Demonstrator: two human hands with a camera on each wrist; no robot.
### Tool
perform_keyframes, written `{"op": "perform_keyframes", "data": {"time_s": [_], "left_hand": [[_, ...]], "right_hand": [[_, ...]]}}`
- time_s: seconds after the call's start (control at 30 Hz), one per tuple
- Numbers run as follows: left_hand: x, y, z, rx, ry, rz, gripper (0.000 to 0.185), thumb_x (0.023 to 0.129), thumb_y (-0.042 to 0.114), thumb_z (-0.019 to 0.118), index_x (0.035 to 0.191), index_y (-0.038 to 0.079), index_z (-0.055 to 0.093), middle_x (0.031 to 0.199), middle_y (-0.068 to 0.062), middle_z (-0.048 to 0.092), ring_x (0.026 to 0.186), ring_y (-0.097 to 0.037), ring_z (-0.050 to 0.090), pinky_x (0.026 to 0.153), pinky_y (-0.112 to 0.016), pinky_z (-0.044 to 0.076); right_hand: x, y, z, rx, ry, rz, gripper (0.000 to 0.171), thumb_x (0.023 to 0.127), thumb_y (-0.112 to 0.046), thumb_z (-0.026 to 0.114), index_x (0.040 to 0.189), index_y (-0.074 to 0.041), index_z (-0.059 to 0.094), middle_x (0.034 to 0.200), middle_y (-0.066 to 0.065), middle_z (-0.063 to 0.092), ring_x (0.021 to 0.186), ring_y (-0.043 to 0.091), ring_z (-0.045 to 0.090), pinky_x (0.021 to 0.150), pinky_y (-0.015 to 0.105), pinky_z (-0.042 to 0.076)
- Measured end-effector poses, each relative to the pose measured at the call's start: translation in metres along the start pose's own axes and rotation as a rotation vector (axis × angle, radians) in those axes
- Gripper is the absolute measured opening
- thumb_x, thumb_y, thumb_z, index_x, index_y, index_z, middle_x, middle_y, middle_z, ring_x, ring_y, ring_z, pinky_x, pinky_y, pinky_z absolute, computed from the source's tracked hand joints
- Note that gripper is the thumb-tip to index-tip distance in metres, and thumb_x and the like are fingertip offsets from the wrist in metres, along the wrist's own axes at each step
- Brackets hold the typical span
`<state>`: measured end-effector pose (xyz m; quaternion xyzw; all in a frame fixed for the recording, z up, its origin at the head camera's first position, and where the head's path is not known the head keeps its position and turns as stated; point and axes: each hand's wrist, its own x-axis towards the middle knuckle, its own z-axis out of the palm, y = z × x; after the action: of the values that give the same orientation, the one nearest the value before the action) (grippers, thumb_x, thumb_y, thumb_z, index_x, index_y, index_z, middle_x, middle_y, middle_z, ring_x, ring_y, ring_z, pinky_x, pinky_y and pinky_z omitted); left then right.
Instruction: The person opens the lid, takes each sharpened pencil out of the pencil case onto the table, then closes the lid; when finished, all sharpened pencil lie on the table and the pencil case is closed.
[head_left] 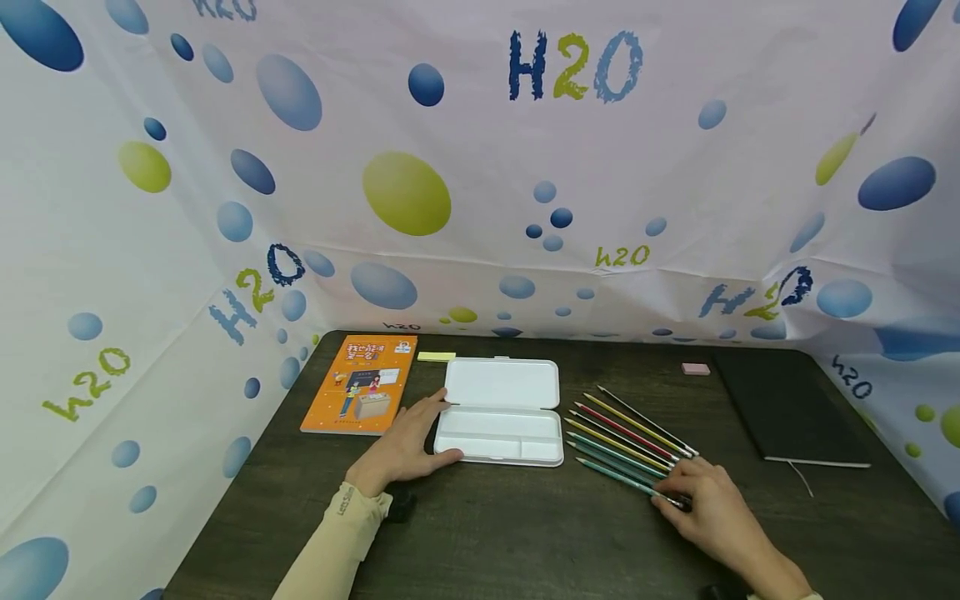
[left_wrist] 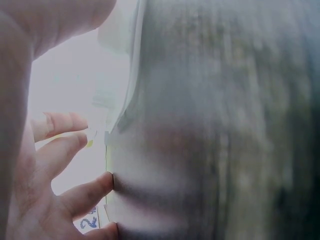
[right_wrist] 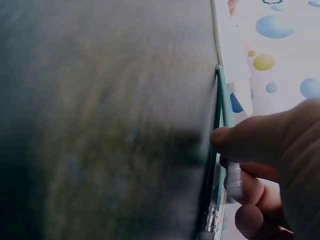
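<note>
A white pencil case (head_left: 501,382) lies unfolded on the table, its lid at the back and its divided tray toward me. My left hand (head_left: 405,440) rests at its left side, fingers spread and fairly straight, with the thumb by the tray's front left corner. To the right, several pencils (head_left: 626,429) in green, yellow, red and dark colours fan out with tips toward the case. My right hand (head_left: 712,504) pinches the nearest green pencil (head_left: 615,476) near its back end, between thumb and fingers. That green pencil (right_wrist: 226,100) also shows in the right wrist view.
An orange book (head_left: 360,385) lies at the left, with a yellow strip (head_left: 437,357) behind the case. A pink eraser (head_left: 695,369) and a black notebook (head_left: 795,408) with a ribbon are at the right. A patterned sheet (head_left: 480,167) rises behind the dark table (head_left: 510,533).
</note>
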<state>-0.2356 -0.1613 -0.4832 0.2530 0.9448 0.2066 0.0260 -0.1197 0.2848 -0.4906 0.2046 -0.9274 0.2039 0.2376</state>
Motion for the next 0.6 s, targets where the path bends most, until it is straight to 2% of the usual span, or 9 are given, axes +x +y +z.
{"op": "perform_keyframes", "data": {"time_s": [0.3,0.6], "left_hand": [[-0.0003,0.0,0.0005,-0.015,0.005,0.008,0.086,0.084,0.068,0.065,0.148,0.013,0.045,0.163,-0.008,0.026,0.146,-0.03,0.03,0.115,-0.066,0.02],[0.0,-0.0006,0.0002,-0.017,0.004,0.006,0.087,0.083,0.069,0.065,0.148,0.013,0.046,0.163,-0.008,0.026,0.146,-0.03,0.03,0.114,-0.066,0.02]], "right_hand": [[0.0004,-0.001,0.0001,-0.034,-0.022,-0.027,0.026,0.06,-0.008,0.093,0.072,-0.025,0.077,0.073,-0.028,0.045,0.068,-0.005,0.042,0.062,0.029,0.038],[0.0022,-0.001,0.0002,-0.033,-0.012,-0.041,0.026,0.061,-0.009,0.093,0.073,-0.026,0.077,0.074,-0.027,0.049,0.068,-0.004,0.046,0.061,0.028,0.037]]}}
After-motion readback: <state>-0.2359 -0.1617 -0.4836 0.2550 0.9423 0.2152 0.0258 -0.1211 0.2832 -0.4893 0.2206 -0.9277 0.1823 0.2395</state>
